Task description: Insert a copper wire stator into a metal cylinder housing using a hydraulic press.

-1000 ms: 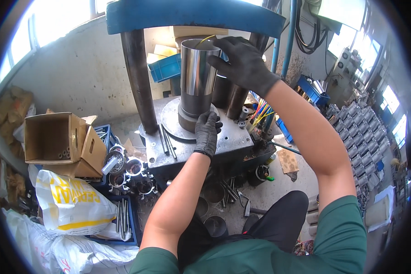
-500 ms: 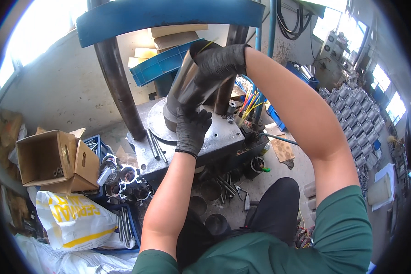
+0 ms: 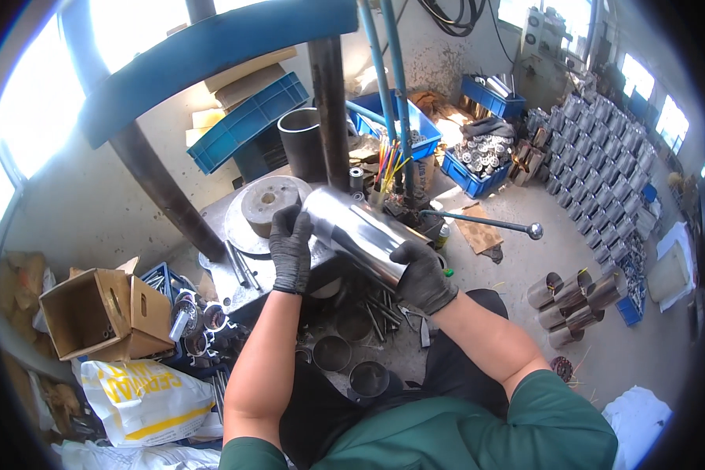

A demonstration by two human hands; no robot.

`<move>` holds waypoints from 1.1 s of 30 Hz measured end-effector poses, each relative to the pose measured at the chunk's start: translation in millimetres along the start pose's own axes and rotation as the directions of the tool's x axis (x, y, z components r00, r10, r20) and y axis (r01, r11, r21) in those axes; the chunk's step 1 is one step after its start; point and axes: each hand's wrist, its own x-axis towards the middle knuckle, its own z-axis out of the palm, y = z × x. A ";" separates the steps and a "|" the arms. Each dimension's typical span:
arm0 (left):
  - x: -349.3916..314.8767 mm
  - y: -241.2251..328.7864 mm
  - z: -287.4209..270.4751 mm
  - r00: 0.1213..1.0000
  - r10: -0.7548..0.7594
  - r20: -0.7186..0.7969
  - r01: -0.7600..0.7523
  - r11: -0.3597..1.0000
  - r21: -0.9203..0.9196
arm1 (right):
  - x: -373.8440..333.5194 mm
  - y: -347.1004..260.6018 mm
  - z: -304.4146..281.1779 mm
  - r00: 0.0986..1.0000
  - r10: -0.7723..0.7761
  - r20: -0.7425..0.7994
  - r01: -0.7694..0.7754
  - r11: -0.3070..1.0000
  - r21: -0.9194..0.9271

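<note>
A shiny metal tube (image 3: 360, 235) is held slantwise in front of me, its upper end toward the left. My right hand (image 3: 423, 278), in a dark glove, grips its lower right end. At its upper left end my left hand (image 3: 291, 254), gloved too, has its fingers closed at the rim; part of this contact is hidden. Just behind my left hand a thick round metal block (image 3: 268, 205) with a centre hole sits on a round plate (image 3: 239, 227) on the press table. Two thin metal rods (image 3: 243, 266) lie at the plate's near left.
A blue crossbeam (image 3: 227, 59) spans above on dark columns (image 3: 327, 110). A dark tube (image 3: 302, 145) stands behind the block. A long-handled blue lever (image 3: 486, 222) juts right. Cardboard box (image 3: 86, 309) and white bag (image 3: 145, 399) are left; metal tubes (image 3: 580, 305) lie right.
The metal tube has come off the round block and moved right and toward me, tilting over. My right hand has dropped from high up to its lower right end; my view has turned right.
</note>
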 end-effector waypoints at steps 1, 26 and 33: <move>2.2 -5.9 -0.2 0.997 0.074 0.012 -0.074 0.989 0.128 | -7.6 4.9 -6.7 0.994 -0.008 -0.110 0.010 1.000 0.025; 105.8 -3.7 57.5 0.996 -0.014 0.091 -0.080 0.362 0.929 | -74.9 -35.7 -61.6 0.938 -0.168 -0.302 0.100 0.969 -0.228; 89.8 8.5 59.6 0.997 -0.067 0.046 -0.033 0.188 0.982 | -112.9 -172.6 -211.8 0.788 -0.020 -0.615 -0.110 0.979 -0.173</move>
